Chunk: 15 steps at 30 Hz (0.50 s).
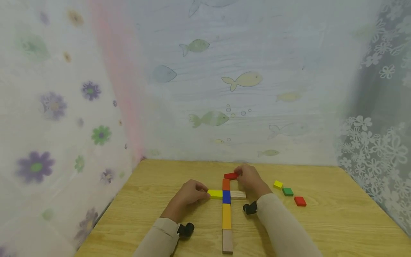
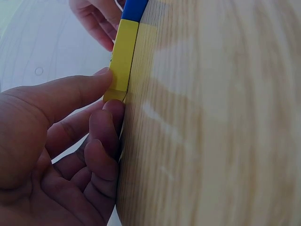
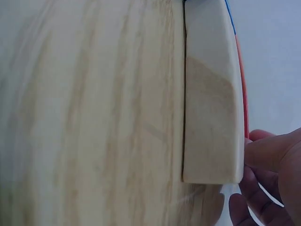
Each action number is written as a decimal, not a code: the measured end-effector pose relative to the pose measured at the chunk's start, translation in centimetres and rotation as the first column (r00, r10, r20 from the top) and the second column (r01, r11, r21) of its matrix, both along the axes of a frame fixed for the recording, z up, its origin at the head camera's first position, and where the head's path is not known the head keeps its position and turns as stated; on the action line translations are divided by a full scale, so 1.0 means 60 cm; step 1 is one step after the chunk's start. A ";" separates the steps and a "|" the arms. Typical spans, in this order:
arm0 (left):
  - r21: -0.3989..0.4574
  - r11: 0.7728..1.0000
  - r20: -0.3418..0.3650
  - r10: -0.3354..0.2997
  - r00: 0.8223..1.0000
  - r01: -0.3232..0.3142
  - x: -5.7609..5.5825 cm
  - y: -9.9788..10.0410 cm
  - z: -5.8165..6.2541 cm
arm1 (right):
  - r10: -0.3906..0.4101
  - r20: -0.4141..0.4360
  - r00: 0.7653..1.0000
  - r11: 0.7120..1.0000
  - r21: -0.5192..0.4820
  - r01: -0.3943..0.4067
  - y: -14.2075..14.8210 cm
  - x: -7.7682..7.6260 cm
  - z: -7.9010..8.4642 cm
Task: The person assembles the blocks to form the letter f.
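Note:
On the table, wooden blocks form a cross. A blue block (image 1: pixel 226 197) lies at its centre, with an orange-red block (image 1: pixel 226 184) above it and a yellow-orange block (image 1: pixel 226 216), then a plain wood block (image 1: pixel 227 241), below. My left hand (image 1: pixel 189 192) pinches the outer end of the yellow block (image 1: pixel 215 194), which meets the blue one on the left. Another plain block (image 3: pixel 211 117) forms the right arm. Beyond the cross's top, my right hand (image 1: pixel 248 176) grips a red block (image 1: pixel 230 176) by its right end; its contact with the orange-red block is unclear.
To the right lie three small loose blocks: yellow (image 1: pixel 278 184), green (image 1: pixel 288 192) and red (image 1: pixel 300 201). A fish-patterned curtain (image 1: pixel 205 96) hangs along the table's back edge, with flowered curtains at both sides. Black wrist cameras (image 1: pixel 186 230) sit on both wrists.

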<state>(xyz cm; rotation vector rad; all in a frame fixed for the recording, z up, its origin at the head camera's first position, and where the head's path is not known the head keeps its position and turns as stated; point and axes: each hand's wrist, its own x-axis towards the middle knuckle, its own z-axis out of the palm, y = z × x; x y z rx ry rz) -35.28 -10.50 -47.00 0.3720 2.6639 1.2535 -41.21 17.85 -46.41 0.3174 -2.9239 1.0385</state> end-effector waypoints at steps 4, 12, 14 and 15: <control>-0.001 1.000 0.004 -0.001 1.000 0.001 0.000 0.001 0.001 | -0.003 0.024 1.000 1.000 -0.008 0.004 0.003 0.001 -0.001; 0.007 1.000 0.010 -0.001 1.000 0.001 0.002 0.001 0.006 | -0.001 0.100 0.995 1.000 -0.023 0.003 0.010 -0.002 0.002; 0.004 1.000 0.009 -0.001 1.000 0.001 0.002 0.001 0.005 | 0.007 0.092 0.996 1.000 -0.017 -0.006 0.011 -0.001 0.000; 0.003 1.000 0.011 0.000 1.000 0.000 0.002 0.001 0.004 | 0.013 0.085 0.996 1.000 -0.015 -0.012 0.011 -0.001 -0.002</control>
